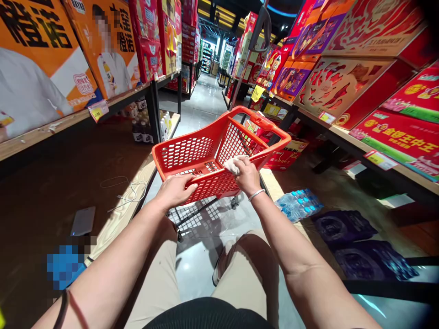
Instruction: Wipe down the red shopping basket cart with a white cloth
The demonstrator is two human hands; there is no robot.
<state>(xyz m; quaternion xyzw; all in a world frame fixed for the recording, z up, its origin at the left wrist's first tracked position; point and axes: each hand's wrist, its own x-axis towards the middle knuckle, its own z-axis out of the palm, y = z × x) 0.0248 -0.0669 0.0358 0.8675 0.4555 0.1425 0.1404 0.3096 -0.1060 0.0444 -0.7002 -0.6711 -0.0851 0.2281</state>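
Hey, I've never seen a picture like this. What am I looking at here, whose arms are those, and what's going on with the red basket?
This is one picture from a camera worn on a person's head, looking forward and down, so both bare arms are the wearer's own; there is no machine. The scene is a shop aisle between shelves of gift boxes. The left hand has its grip on the near rim of a red basket. The right hand holds a white cloth against the basket's right rim. On the low left shelf lie a grey flat device and a white cable; low on the right is a pack of water bottles.
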